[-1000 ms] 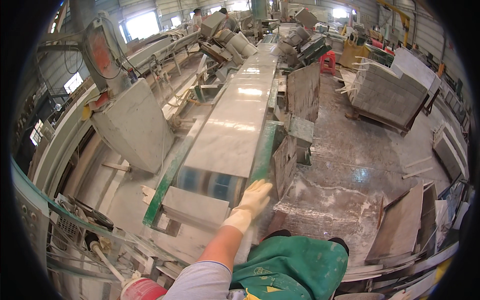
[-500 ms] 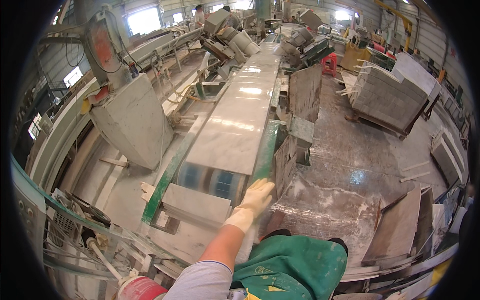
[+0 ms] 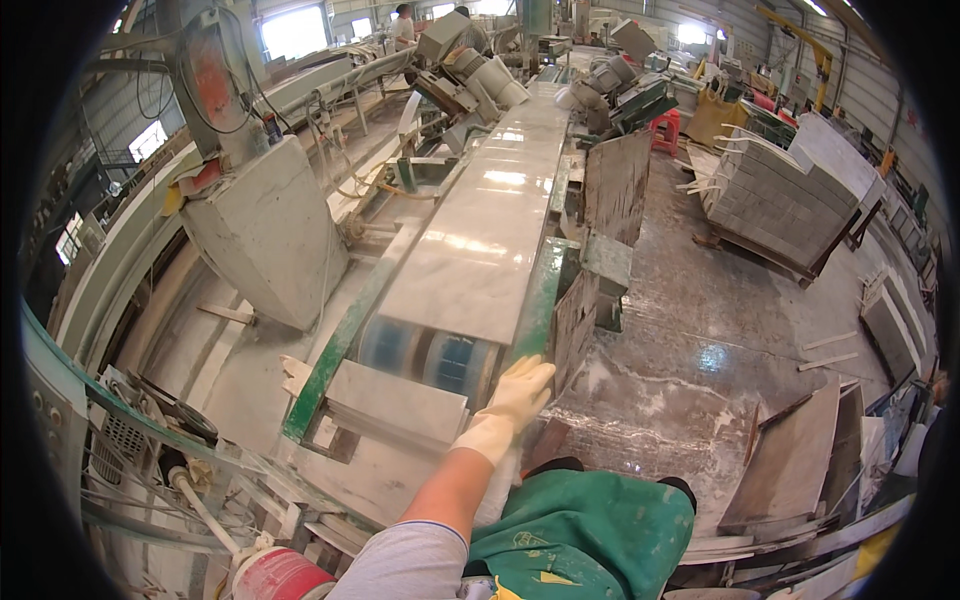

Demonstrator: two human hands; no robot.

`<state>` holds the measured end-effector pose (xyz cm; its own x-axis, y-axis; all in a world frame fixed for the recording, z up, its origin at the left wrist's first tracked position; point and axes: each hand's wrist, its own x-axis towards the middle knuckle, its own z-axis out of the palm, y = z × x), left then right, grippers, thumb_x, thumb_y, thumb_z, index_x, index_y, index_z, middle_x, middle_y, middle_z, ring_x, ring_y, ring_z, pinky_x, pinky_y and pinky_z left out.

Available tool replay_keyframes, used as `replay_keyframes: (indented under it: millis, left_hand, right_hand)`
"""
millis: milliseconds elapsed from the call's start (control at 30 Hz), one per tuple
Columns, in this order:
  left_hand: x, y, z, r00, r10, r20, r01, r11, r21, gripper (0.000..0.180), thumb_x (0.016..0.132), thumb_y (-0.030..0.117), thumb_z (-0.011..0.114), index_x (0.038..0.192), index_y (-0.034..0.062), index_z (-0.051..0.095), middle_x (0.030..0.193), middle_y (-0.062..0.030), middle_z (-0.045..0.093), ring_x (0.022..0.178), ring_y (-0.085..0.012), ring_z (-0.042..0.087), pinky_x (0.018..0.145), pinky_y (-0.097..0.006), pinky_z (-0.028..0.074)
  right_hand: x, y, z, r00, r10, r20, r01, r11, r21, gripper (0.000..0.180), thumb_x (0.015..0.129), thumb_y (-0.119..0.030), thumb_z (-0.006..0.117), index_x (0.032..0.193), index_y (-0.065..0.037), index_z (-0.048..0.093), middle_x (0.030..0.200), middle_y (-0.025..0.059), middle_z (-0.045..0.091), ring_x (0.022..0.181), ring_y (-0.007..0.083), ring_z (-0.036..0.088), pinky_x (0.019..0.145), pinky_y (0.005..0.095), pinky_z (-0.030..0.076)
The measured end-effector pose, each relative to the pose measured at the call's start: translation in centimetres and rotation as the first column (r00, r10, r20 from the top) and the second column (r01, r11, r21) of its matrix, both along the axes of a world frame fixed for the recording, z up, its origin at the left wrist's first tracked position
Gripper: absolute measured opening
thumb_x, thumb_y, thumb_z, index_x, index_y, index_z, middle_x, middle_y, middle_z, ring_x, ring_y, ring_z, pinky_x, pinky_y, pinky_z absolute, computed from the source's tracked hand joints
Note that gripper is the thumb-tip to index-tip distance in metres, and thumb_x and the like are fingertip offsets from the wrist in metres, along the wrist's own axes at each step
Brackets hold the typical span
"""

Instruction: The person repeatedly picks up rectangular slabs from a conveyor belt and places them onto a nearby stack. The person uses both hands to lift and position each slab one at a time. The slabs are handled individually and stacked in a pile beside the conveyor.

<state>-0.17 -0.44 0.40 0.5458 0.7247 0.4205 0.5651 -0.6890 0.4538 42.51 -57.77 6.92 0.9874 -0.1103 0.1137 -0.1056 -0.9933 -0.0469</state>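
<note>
The pale slab (image 3: pixel 460 265) is being carried on the long, narrow line in the head view, between the left green rail (image 3: pixel 335 375) and the right green rail (image 3: pixel 540 310). Its glossy top is being lit by bright reflections, and its far part is being flanked by the left tilted machine unit (image 3: pixel 490 82) and the right tilted machine unit (image 3: pixel 603 82).

Compared with a second ago, the near edge of the slab is being seen slightly farther from the person, and a little more of the blue-banded roller (image 3: pixel 452 362) is being uncovered. From this it is being judged that the slab is being moved along by the line, not pushed by hand. The whole view is also being shifted slightly, so the change is being read with caution. The small pale block (image 3: pixel 395 397) is being kept in place just on the near side of the roller.

The left hand (image 3: pixel 522 390), in a pale glove, is being held at the near end of the right green rail, well off the slab. Its fingers are being kept extended and nothing is being grasped; whether weight is being put on the rail cannot be told. The green apron (image 3: pixel 590 520) is being worn just beside that arm. The right hand is not being shown.
</note>
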Motion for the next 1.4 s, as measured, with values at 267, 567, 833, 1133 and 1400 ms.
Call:
replay_keyframes:
  millis: [267,567,833,1133,1400]
  left_hand:
    - [-0.1,-0.1,0.6,1.000,-0.025,0.015,0.025,1.000,0.002,0.040,0.090,0.015,0.065,0.129,0.0056,0.059,0.130,-0.0176,0.063,0.131,-0.0400,0.051,0.113,-0.047,0.039]
    - [-0.1,-0.2,0.7,0.998,-0.021,0.055,0.020,1.000,0.013,0.039,0.089,0.014,0.066,0.126,0.0055,0.060,0.126,-0.0189,0.065,0.129,-0.0405,0.053,0.112,-0.047,0.040]
    - [-0.1,0.1,0.2,0.995,-0.039,0.097,0.035,0.999,0.033,0.038,0.087,0.013,0.067,0.124,0.0055,0.061,0.123,-0.0198,0.065,0.126,-0.0407,0.055,0.112,-0.048,0.040]
    - [0.0,0.2,-0.1,0.997,-0.037,0.071,0.036,0.999,0.017,0.036,0.088,0.014,0.066,0.123,0.0058,0.060,0.125,-0.0192,0.065,0.129,-0.0397,0.053,0.113,-0.047,0.040]
    - [0.1,0.0,0.1,0.998,-0.008,0.067,0.007,1.000,0.028,0.036,0.087,0.013,0.067,0.122,0.0073,0.061,0.123,-0.0187,0.066,0.127,-0.0400,0.055,0.112,-0.048,0.041]
  right_hand:
    - [-0.9,0.1,-0.4,0.913,0.159,0.377,-0.015,0.933,-0.359,0.066,0.104,-0.047,0.028,0.156,-0.006,0.029,0.167,0.0154,0.017,0.155,0.0301,0.010,0.125,0.0409,0.009]
    - [5.7,-6.2,-7.6,0.462,0.569,0.681,0.282,0.634,-0.721,0.065,0.104,-0.046,0.031,0.155,-0.005,0.032,0.165,0.0170,0.020,0.153,0.0313,0.014,0.124,0.0413,0.012]
    - [4.8,-5.7,-6.8,0.615,0.441,0.654,0.149,0.749,-0.645,0.064,0.103,-0.045,0.034,0.152,-0.004,0.036,0.162,0.0186,0.026,0.151,0.0328,0.020,0.123,0.0426,0.016]
    - [4.2,-5.5,-6.8,0.771,0.303,0.560,0.027,0.863,-0.504,0.063,0.103,-0.045,0.038,0.149,-0.003,0.041,0.159,0.0205,0.032,0.148,0.0345,0.027,0.121,0.0441,0.022]
    - [-1.8,1.1,0.9,0.997,-0.012,0.079,0.001,0.992,0.129,0.065,0.100,-0.054,0.044,0.140,-0.003,0.054,0.148,0.0229,0.048,0.137,0.0369,0.044,0.114,0.0474,0.034]
